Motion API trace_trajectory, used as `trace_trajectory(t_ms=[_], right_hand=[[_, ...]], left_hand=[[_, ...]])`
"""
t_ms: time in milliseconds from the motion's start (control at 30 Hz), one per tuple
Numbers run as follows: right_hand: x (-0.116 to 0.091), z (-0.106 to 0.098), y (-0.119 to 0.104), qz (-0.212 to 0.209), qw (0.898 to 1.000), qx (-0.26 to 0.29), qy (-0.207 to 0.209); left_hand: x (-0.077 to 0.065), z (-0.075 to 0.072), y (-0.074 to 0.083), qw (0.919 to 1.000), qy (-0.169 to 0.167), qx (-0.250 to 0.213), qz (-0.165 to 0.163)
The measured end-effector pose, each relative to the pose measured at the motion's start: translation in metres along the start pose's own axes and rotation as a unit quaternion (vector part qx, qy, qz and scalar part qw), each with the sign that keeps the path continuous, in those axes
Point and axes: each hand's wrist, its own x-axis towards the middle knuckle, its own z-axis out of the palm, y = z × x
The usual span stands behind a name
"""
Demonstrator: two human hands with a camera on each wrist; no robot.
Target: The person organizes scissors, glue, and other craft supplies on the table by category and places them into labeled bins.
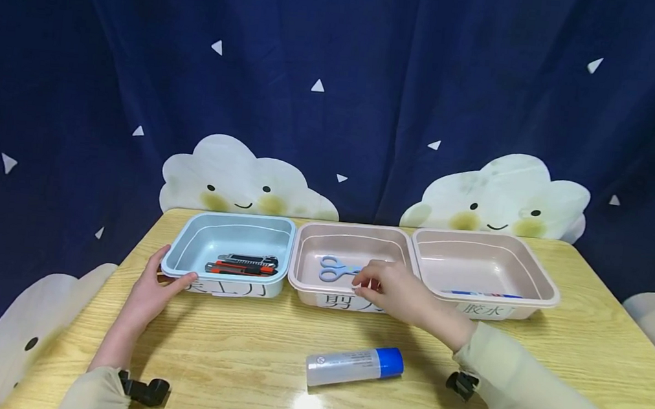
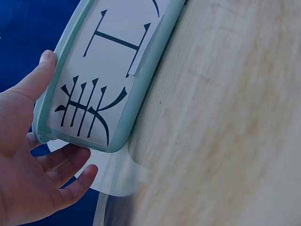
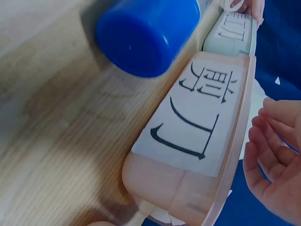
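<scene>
My left hand [image 1: 152,290] grips the near left corner of a light blue bin [image 1: 196,235], thumb at the front rim and fingers round the side. Inside that bin lie utility knives [image 1: 243,265], black and orange-red. My right hand [image 1: 392,291] is over the front of the middle pink bin [image 1: 354,231], fingers loosely bent, nothing visible between them. Light blue scissors [image 1: 330,268] lie in this bin, their blades partly hidden behind the fingers. On the table in front is a clear glue bottle [image 1: 342,367] with a blue cap [image 3: 141,40].
A second pink bin [image 1: 480,263] stands at the right, with blue, white and red items [image 1: 483,294] low inside. The three bins stand in a row along the back of the wooden table [image 1: 220,364], with paper labels in front. Behind hangs a dark blue curtain [image 1: 297,20].
</scene>
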Motion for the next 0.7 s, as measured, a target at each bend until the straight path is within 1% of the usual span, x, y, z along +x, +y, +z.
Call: trace_trajectory(t_ms=[167,267,333,433,533,633,700], right_hand=[[-0.009,0.001,-0.010,-0.017,1.000,0.009,-0.004],[-0.015,0.004,-0.013,-0.033,0.999,0.015,-0.015],[-0.019,0.007,-0.015,-0.045,0.998,0.020,-0.030],[-0.023,0.011,-0.018,-0.053,0.996,0.032,-0.062],[-0.027,0.016,-0.022,-0.058,0.994,0.037,-0.081],[-0.031,0.020,-0.025,-0.058,0.993,0.041,-0.096],[-0.034,0.023,-0.027,-0.051,0.991,0.050,-0.113]], left_hand=[[0.001,0.000,-0.002,1.0000,0.003,0.001,0.006],[0.001,0.000,-0.003,1.0000,0.002,0.003,0.004],[0.001,0.000,-0.003,1.0000,0.001,0.004,0.001],[0.001,0.000,-0.002,1.0000,0.000,0.004,-0.001],[0.001,0.000,-0.002,1.0000,0.001,0.003,0.001],[0.001,0.000,-0.002,1.0000,0.001,0.003,0.002],[0.001,0.000,-0.002,1.0000,0.001,0.004,0.002]])
